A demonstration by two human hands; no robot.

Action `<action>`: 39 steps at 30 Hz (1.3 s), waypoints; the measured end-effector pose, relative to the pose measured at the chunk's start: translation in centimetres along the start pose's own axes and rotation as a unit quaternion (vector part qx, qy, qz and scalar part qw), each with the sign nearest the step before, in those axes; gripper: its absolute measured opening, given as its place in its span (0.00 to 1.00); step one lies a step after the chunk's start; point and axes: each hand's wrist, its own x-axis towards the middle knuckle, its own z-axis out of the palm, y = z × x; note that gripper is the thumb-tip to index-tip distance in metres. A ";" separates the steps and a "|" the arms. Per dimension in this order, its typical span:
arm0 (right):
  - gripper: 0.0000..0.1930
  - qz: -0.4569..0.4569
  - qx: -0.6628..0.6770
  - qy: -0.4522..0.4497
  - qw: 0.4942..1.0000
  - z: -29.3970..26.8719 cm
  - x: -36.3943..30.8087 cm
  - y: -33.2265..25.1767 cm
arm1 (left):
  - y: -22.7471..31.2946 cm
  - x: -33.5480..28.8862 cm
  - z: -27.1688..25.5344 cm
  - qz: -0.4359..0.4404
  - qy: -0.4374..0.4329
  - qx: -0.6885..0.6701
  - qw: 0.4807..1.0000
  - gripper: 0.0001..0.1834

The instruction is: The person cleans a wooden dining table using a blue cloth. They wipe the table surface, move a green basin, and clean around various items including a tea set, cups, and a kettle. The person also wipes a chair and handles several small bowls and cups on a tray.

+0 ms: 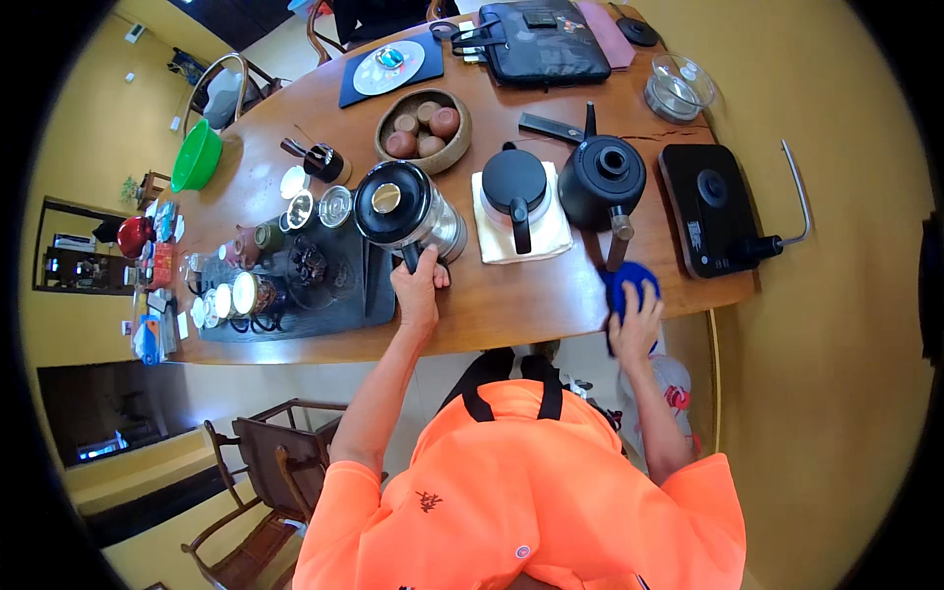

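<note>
My left hand (418, 293) is closed round the black handle of a glass teapot (448, 228) with a black lid, just right of the dark tea tray (369, 315). At the table's front edge, my right hand (637, 326) has its fingers bent over a blue cloth (632, 279) and presses it. Beyond that cloth stands a black kettle (596, 182), its wooden handle pointing toward me. A black-lidded pot (513, 189) rests on a folded white towel (497, 251) between the teapot and the kettle.
Small glass and ceramic vessels crowd the tea tray at left. Farther back are a wooden bowl (460, 152) with several brown cups, a plate (372, 77) and a black bag (546, 59). A black heating base (700, 197) with a metal spout (801, 197) sits at right.
</note>
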 end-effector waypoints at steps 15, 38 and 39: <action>0.22 -0.329 0.155 -0.077 0.928 9.3 0.5 -20.2 | 14.4 -8.8 -1.8 0.137 -0.094 0.012 0.986 0.22; 0.21 -0.395 0.195 -0.165 0.882 10.6 1.9 -23.8 | 17.0 -7.2 -3.7 0.172 -0.106 0.050 0.978 0.21; 0.21 -0.411 0.203 -0.176 0.871 9.7 1.6 -22.1 | 16.2 -6.9 -3.1 0.167 -0.107 0.042 0.979 0.21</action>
